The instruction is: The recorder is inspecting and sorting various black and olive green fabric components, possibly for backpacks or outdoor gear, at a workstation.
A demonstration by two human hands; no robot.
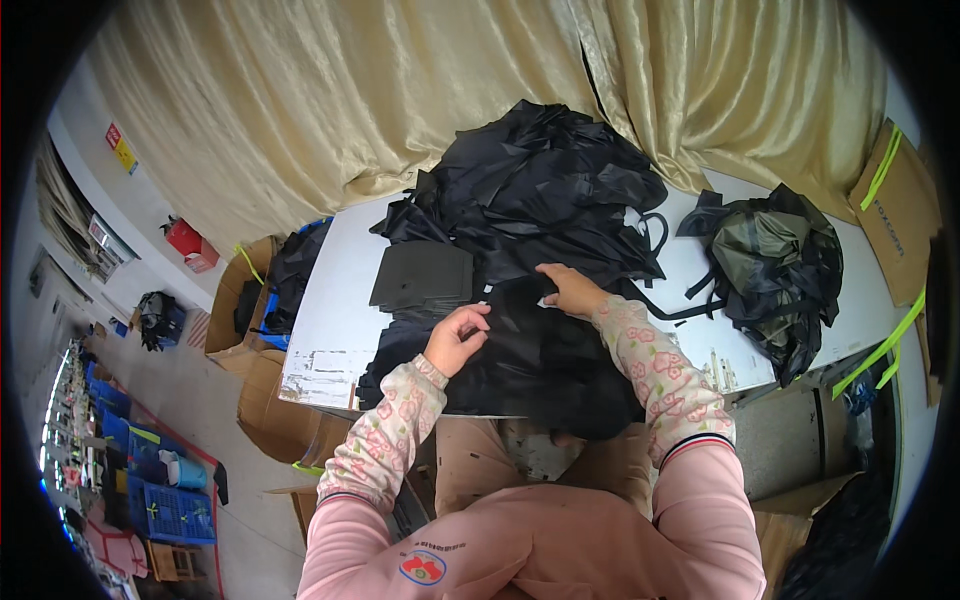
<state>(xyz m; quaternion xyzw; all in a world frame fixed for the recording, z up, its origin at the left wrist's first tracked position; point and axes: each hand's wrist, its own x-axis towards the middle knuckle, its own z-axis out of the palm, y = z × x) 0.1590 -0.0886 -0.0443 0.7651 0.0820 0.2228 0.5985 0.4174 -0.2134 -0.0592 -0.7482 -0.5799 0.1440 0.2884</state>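
Observation:
A piece of black fabric lies before me on the white table, its lower part hanging over the near edge. My left hand is at its left side, with fingers loosely curled and a gap between thumb and forefinger. Over its upper right part is my right hand, thumb and forefinger spread apart against the dark cloth. Neither hand shows anything gripped. Just beyond my left hand sits a stack of flat dark grey panels. More black cloth lies under and beside my left wrist.
A large heap of black fabric fills the table's far side, against a gold curtain. To the right lies a black and olive bundle with straps. Cardboard boxes stand left of the table; another box is at lower right.

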